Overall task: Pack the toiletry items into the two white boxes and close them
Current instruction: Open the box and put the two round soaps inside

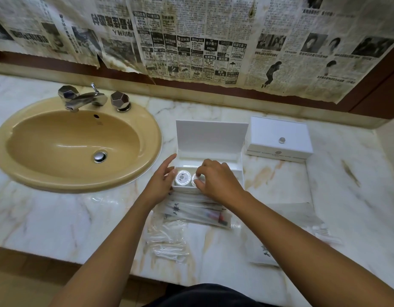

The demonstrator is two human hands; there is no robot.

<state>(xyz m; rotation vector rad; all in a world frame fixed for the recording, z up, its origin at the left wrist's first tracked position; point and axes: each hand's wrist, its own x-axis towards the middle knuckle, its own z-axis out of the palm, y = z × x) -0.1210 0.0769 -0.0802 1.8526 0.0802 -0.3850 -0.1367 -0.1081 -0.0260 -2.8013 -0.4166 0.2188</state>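
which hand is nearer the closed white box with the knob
Right. The right hand is in the open box, just left of the closed white box; the left hand is farther left.

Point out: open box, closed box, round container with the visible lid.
open box (210,136), head view, on its raised lid.
closed box (269,132), head view, on its top face.
round container (183,176), head view, on its printed lid.

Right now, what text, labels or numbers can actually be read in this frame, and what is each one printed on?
"RM298": in an advert on the newspaper sheets covering the wall.
Other newspaper headlines and columns: Chinese print, some sheets hung upside down, too small or blurred to quote.
Closed white box: an emblem and a line of text on its front, too small to read.
Round containers and plastic packets: emblem only.
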